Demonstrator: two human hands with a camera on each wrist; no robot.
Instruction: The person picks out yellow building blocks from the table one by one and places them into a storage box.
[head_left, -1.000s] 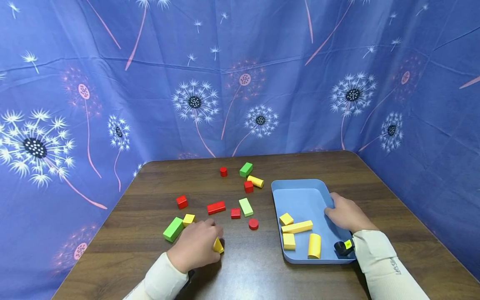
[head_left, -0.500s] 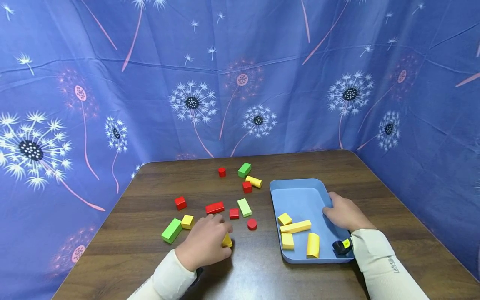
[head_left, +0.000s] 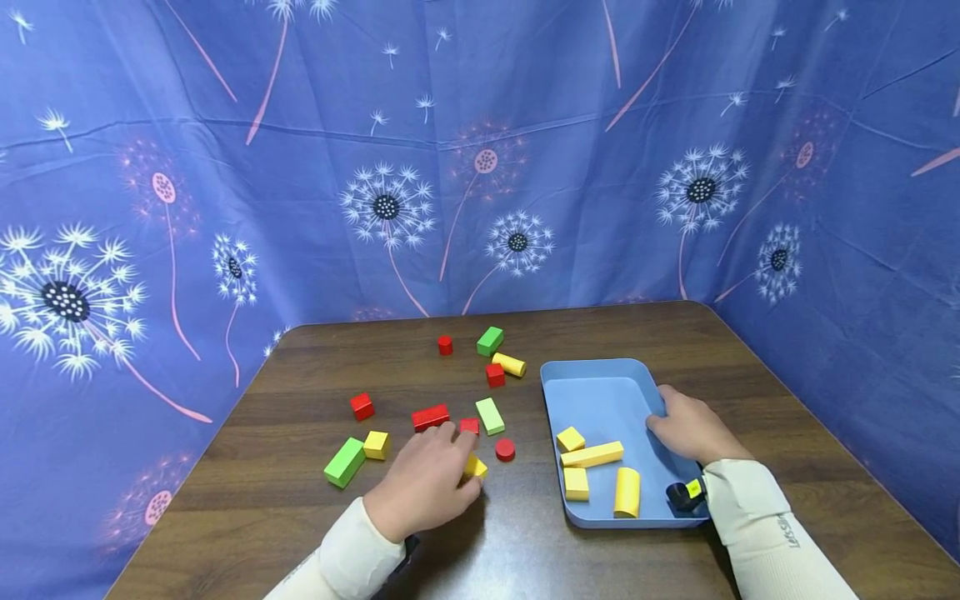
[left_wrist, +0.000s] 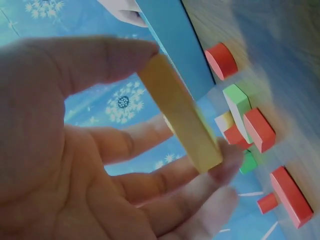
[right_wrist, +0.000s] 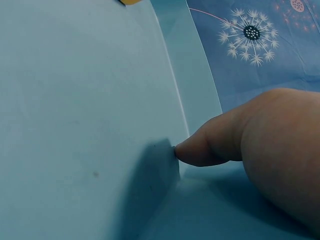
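Note:
My left hand (head_left: 427,483) pinches a yellow rectangular block (left_wrist: 182,115) between thumb and fingertips, above the table left of the tray. In the left wrist view the block slants between thumb and fingers. My right hand (head_left: 693,427) grips the right wall of a blue tray (head_left: 607,400), its thumb inside; the fingers outside are hidden. Inside the tray's near part lie two yellow cube-like blocks (head_left: 576,484), a long yellow bar (head_left: 592,455) and a yellow cylinder (head_left: 627,492). Close to my left hand are a red disc (head_left: 505,450) and a red block (head_left: 431,417).
A large green block (head_left: 344,462) touches a yellow cube (head_left: 377,445) at the left. Farther back lie a light green block (head_left: 490,416), a yellow cylinder (head_left: 509,365), a green block (head_left: 490,341) and several red pieces. A patterned blue cloth (head_left: 450,283) hangs behind the table.
My left hand has moved right, toward the tray, carrying the yellow block. The right hand and the tray stay where they were.

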